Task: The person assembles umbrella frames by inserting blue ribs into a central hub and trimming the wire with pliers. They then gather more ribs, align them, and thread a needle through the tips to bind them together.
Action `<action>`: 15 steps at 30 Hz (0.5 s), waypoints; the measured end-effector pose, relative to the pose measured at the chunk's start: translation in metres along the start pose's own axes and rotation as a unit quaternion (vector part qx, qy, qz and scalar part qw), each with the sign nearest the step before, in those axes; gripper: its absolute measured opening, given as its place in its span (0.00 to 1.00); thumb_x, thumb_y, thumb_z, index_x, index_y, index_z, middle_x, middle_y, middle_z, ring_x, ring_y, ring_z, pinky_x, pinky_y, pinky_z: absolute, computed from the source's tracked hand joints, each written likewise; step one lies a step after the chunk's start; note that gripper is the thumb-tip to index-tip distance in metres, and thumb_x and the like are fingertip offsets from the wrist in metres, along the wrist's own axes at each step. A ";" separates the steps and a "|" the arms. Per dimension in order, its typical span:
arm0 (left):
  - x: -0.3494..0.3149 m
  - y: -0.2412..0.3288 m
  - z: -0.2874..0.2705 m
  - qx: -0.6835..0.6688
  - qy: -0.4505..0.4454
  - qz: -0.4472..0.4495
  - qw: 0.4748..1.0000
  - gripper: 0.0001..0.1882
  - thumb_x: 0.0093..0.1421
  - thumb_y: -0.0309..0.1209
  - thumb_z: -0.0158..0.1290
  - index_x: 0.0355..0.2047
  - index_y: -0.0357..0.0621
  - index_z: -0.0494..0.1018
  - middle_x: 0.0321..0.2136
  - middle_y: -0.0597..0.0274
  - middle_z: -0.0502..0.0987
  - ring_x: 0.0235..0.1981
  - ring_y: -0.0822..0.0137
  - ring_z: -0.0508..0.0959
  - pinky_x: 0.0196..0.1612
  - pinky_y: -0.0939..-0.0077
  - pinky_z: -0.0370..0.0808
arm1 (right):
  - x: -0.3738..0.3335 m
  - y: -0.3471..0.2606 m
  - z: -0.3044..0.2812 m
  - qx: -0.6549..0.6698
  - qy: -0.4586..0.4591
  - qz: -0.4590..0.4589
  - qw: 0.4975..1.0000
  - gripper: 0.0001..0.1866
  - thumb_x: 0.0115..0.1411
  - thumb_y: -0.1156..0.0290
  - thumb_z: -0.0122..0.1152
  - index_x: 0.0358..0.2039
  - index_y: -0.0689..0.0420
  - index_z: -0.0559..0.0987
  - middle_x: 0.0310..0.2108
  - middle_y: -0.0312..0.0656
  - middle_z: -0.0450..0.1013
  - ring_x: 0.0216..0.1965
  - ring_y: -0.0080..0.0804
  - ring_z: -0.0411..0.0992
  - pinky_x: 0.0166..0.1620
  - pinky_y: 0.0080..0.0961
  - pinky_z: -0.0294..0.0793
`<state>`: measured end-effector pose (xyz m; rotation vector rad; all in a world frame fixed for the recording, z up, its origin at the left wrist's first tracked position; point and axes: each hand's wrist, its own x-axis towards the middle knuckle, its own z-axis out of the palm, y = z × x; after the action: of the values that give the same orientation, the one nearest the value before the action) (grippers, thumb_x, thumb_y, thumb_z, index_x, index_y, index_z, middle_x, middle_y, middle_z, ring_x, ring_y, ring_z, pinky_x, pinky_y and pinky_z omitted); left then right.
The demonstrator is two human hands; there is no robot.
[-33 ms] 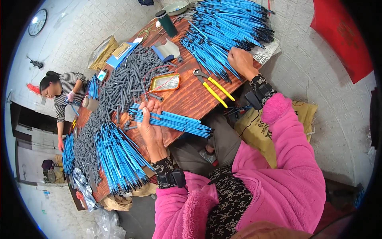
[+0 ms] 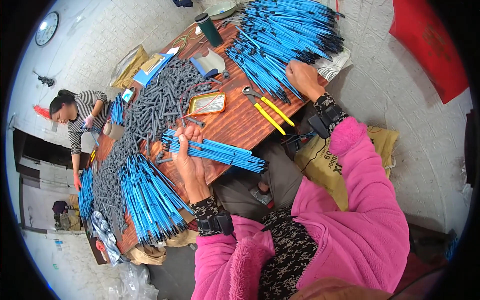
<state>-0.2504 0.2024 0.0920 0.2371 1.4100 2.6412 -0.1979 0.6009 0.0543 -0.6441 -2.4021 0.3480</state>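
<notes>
We have the left hand (image 2: pixel 189 157) palm up, thumb and fingers closed around a loose bundle of thin blue rods (image 2: pixel 227 154) with black tips; the bundle sits at the table's near edge, long ends past it. We see the right hand (image 2: pixel 304 79) curled at the near side of a big heap of similar blue rods (image 2: pixel 285 40); its fingertips are hidden, so we can't tell if they grip any. Between the hands we note yellow-handled pliers (image 2: pixel 270 111) and a shallow tin (image 2: pixel 206 114) of thin silver pieces, on the brown wooden table (image 2: pixel 235 131). Grey plastic tubular pieces (image 2: pixel 165 87) pile up left of the tin.
</notes>
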 end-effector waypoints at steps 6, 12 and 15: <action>-0.001 0.002 0.003 0.006 -0.008 -0.006 1.000 0.26 0.66 0.32 0.56 0.61 0.38 0.64 0.47 0.49 0.79 0.49 0.57 0.79 0.57 0.57 0.75 | -0.024 -0.002 -0.017 -0.036 -0.100 -0.042 0.993 0.12 0.58 0.61 0.60 0.27 0.57 0.77 0.29 0.48 0.78 0.33 0.52 0.77 0.34 0.47 0.73; -0.001 0.002 -0.001 0.003 -0.025 0.009 1.000 0.27 0.66 0.32 0.56 0.62 0.38 0.63 0.46 0.51 0.79 0.49 0.57 0.79 0.57 0.57 0.75 | -0.021 0.003 -0.028 0.043 -0.118 -0.005 0.992 0.11 0.58 0.62 0.58 0.28 0.57 0.77 0.27 0.48 0.78 0.32 0.50 0.77 0.33 0.44 0.73; -0.002 0.002 0.003 0.002 -0.005 0.006 1.000 0.27 0.64 0.32 0.58 0.61 0.37 0.64 0.42 0.51 0.80 0.45 0.57 0.81 0.53 0.59 0.77 | -0.021 0.011 -0.032 0.113 -0.076 0.049 0.990 0.12 0.61 0.62 0.57 0.33 0.59 0.76 0.26 0.45 0.77 0.29 0.43 0.77 0.33 0.39 0.73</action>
<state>-0.2474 0.2033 0.0951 0.2609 1.4140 2.6433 -0.1597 0.6025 0.0642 -0.6532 -2.4306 0.7225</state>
